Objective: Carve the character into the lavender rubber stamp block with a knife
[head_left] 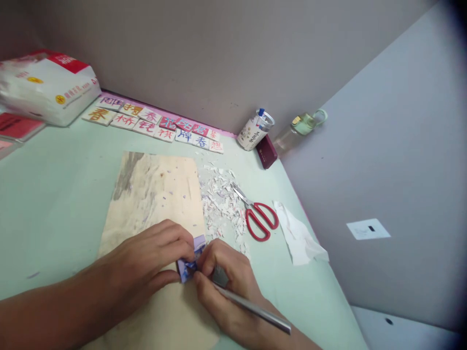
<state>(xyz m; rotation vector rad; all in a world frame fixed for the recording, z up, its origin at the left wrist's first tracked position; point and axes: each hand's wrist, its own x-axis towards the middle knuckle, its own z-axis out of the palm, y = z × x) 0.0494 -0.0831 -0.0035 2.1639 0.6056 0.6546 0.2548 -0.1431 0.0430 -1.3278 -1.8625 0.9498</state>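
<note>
Near edge of a pale green table (54,204), a worn wooden board (156,194) at its middle. Left hand (153,260) reaching in from the near left, forearm laid low across the board, knuckles up, fingers curled and pressed together, thumb and fingertips pinching a small purple-and-white printed block (189,260) against the board's near right part. Right hand (228,282) coming in from the near right, wrist bent inward, fingers bunched tight round a slim metal carving knife (251,306), its handle slanting back over the wrist toward the near right, its tip hidden at the block between the two hands. Both hands touching the block, thumbs almost meeting over it. Just right of the board, a scatter of white paper shavings (221,201). Beside those, red-handled scissors (257,216), blades closed and pointing far-left. Right of the scissors, a crumpled white tissue (299,233) near the table's right edge. Along the far edge, two rows of small tiles with carved characters (153,121) in red, orange and blue. At the far right corner, a tilted printed pen cup (253,131) against the wall, a dark red case (267,151) just beside it, and a clear bottle with a green lid (301,125) lying off to the right. Far left, a white and red plastic pack (45,87), red booklets (16,127) near it.
</note>
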